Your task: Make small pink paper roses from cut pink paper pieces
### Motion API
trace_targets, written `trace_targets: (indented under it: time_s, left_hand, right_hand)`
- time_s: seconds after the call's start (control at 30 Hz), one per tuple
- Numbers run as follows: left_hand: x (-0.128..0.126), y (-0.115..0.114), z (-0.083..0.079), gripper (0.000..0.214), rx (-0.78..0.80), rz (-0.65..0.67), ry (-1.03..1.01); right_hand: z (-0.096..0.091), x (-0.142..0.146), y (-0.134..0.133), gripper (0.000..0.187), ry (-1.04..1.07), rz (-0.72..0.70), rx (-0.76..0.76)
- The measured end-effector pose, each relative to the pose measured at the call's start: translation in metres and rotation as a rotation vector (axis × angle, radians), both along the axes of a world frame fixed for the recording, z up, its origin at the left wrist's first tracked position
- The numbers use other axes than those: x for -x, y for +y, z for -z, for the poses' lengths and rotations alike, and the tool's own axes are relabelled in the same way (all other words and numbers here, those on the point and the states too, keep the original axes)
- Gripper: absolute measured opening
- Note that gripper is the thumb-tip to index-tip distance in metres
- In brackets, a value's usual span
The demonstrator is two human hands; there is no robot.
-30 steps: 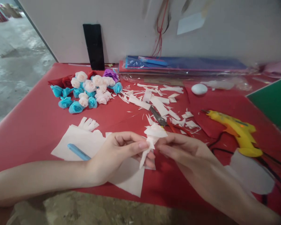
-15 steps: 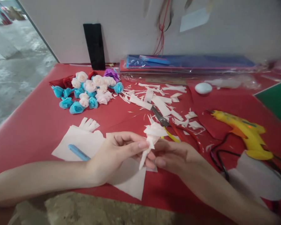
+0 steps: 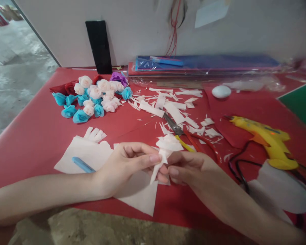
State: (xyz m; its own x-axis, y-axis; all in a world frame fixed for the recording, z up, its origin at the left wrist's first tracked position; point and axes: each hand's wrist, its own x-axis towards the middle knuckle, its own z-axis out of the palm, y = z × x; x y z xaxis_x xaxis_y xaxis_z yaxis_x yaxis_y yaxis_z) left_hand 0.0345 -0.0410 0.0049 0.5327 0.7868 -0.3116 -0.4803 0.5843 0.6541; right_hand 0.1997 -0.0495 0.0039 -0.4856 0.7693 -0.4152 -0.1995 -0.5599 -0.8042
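Over the front of the red table, a pale pink-white paper flower (image 3: 169,143) stands upright between my hands, its twisted stem pointing down. My left hand (image 3: 132,165) pinches the stem below the petals with thumb and fingers. From the right, my right hand (image 3: 191,166) closes its fingers on the flower's side; the fingertips are partly hidden behind it. Under and beside my left hand lie pale paper sheets (image 3: 140,197) and a light blue pen (image 3: 83,165). Just beyond the flower are red-and-yellow-handled scissors (image 3: 177,127), among white paper scraps (image 3: 174,112).
Finished paper roses (image 3: 94,92) in white, blue, red and purple lie at the back left, before a leaning black phone (image 3: 99,47). At right are a yellow glue gun (image 3: 267,139) with its black cord and a white egg-shaped object (image 3: 221,92). Plastic-wrapped sheets (image 3: 206,64) line the wall.
The view has shifted slightly. My right fingers have moved a little closer against the flower, while my left hand keeps the same pinch on its stem.
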Motion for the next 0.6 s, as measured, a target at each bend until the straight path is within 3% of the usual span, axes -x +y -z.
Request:
trace_targets:
  time_s: [0.2,0.4,0.6]
  left_hand:
    - [0.0007,-0.0013,0.0014,0.009,-0.006,0.004,-0.004]
    - [0.0016,-0.0012,0.0,0.009,-0.024,0.006,-0.038]
    - [0.0008,-0.0015,0.0004,0.011,-0.013,-0.005,-0.032]
  right_hand:
    - [-0.0057,0.0,-0.0002,0.009,0.011,0.017,-0.03]
    - [-0.0038,-0.0032,0.0025,0.011,0.014,0.21,-0.079]
    - [-0.0034,-0.0077,0.0017,0.015,0.009,0.275,-0.194]
